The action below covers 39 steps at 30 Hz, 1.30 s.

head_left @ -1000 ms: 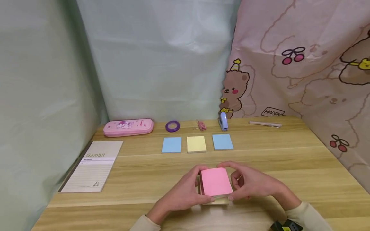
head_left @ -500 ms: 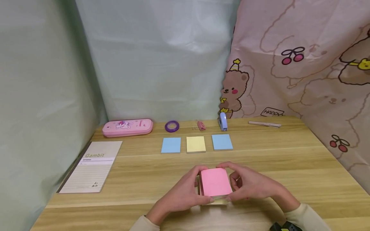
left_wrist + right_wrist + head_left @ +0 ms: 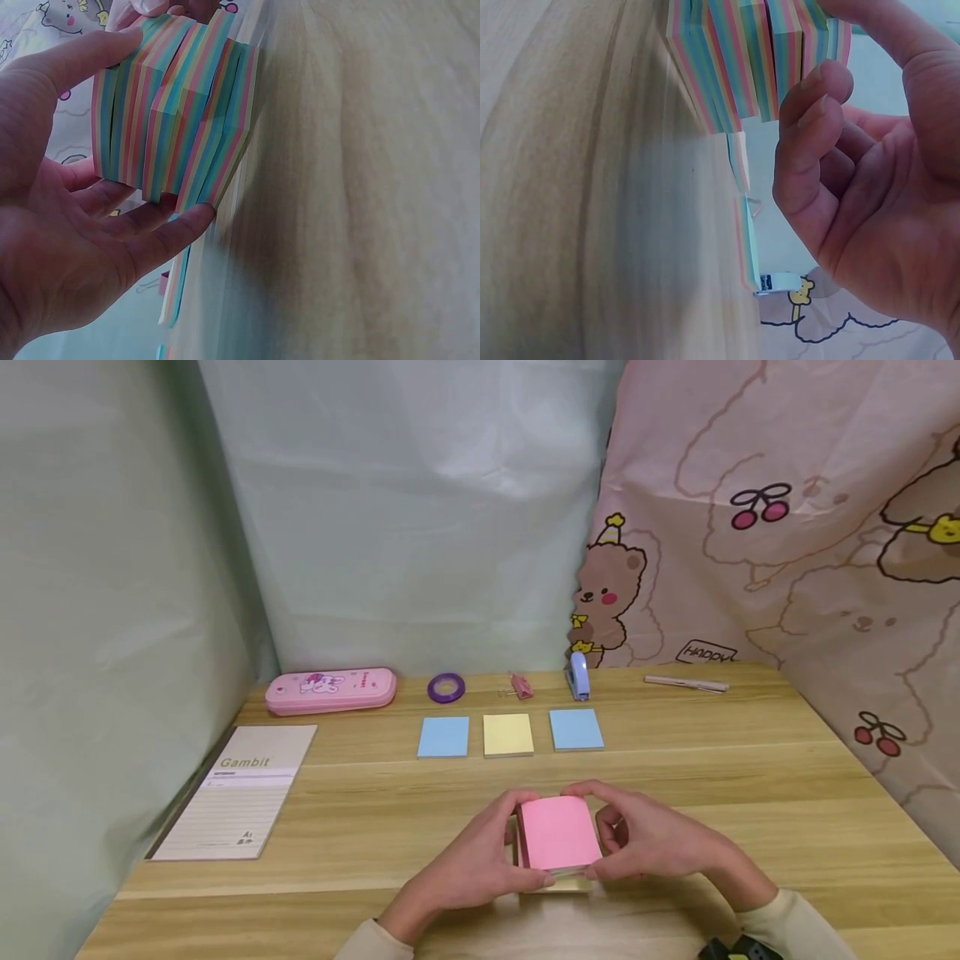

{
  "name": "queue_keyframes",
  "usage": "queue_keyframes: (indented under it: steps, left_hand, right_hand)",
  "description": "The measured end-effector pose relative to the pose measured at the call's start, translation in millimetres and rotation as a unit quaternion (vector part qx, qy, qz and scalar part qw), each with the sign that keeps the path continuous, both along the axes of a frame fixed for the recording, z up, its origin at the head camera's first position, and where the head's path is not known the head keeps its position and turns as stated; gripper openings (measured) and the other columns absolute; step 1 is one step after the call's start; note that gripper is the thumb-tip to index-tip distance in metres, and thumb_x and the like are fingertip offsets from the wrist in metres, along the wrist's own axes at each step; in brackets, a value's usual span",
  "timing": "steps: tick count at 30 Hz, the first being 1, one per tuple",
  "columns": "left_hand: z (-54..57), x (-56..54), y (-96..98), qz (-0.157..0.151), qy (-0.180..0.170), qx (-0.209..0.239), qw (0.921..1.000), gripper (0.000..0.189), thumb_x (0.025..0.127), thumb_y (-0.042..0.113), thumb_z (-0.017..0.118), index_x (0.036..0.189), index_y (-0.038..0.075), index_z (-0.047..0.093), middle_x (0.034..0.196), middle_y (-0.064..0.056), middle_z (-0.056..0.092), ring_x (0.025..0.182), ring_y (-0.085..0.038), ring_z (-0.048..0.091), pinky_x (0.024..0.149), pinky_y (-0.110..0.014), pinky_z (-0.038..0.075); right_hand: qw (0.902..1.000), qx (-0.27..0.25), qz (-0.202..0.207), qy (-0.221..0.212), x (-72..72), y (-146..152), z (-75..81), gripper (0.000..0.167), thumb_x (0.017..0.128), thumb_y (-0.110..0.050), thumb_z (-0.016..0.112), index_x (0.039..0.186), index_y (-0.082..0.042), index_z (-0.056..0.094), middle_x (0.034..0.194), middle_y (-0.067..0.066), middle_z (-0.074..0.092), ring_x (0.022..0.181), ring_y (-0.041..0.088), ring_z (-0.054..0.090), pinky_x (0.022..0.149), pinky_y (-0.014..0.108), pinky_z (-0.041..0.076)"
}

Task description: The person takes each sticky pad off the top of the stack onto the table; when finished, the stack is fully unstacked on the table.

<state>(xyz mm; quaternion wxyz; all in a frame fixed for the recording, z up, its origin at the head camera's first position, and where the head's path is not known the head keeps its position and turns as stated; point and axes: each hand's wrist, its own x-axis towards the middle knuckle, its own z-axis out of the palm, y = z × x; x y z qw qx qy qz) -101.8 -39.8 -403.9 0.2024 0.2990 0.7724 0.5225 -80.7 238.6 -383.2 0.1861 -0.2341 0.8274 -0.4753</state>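
Observation:
A stack of several sticky note pads (image 3: pixel 561 833) stands on the table near its front, a pink sheet on top. Striped pink, yellow and blue edges show along the stack (image 3: pixel 176 112) in the left wrist view, its pads slightly out of line. My left hand (image 3: pixel 480 852) holds its left side, thumb at the near edge and fingers reaching round the far side. From the right, my right hand (image 3: pixel 656 835) pinches the upper pads between thumb and index finger, its other fingers curled in beside the stack. A yellowish pad edge shows beneath, at the front.
Behind the stack lie a blue pad (image 3: pixel 443 737), a yellow pad (image 3: pixel 507 734) and another blue pad (image 3: pixel 576 729). Farther back are a pink pencil case (image 3: pixel 332 691), purple tape roll (image 3: pixel 446 687), pink binder clip (image 3: pixel 521 686), lilac stapler (image 3: pixel 579 677) and pen (image 3: pixel 686 683). A notebook (image 3: pixel 240 793) lies left.
Both hands stay on the stack with almost no movement. My right thumb has shifted slightly left along the near edge.

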Motion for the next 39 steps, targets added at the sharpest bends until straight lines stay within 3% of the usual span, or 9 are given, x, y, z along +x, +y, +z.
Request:
queue_keyframes:
  steps: [20,31,39]
  left_hand:
    - [0.4,-0.2,-0.4,-0.002,0.000,-0.003,1.0000,0.082,0.082,0.020,0.091,0.150,0.014,0.043,0.142,-0.006,0.055,0.117,-0.022,0.066,0.094,-0.026,0.054]
    - [1.7,-0.6,-0.7,0.002,0.000,-0.009,1.0000,0.087,0.082,0.019,0.091,0.153,0.011,0.042,0.146,-0.010,0.053,0.116,-0.024,0.066,0.092,-0.025,0.055]
    - [1.4,0.1,0.3,0.003,0.021,-0.021,0.9996,0.087,0.082,0.022,0.092,0.155,0.011,0.045,0.147,-0.008,0.052,0.121,-0.021,0.060,0.100,-0.024,0.053]
  right_hand:
    - [0.9985,0.028,-0.012,0.045,0.4,2.9,5.9,0.076,0.081,-0.022,0.091,0.147,-0.017,0.052,0.072,-0.010,0.052,0.065,0.001,0.048,0.055,0.020,0.042]
    - [0.9990,0.028,-0.017,0.032,-3.1,19.1,10.4,0.081,0.078,-0.015,0.089,0.150,-0.012,0.052,0.073,-0.007,0.053,0.065,0.002,0.047,0.053,0.021,0.040]
    - [0.9992,0.013,-0.026,0.026,-6.4,30.9,9.7,0.083,0.078,-0.014,0.089,0.151,-0.006,0.051,0.072,-0.008,0.050,0.064,0.000,0.045,0.052,0.020,0.038]
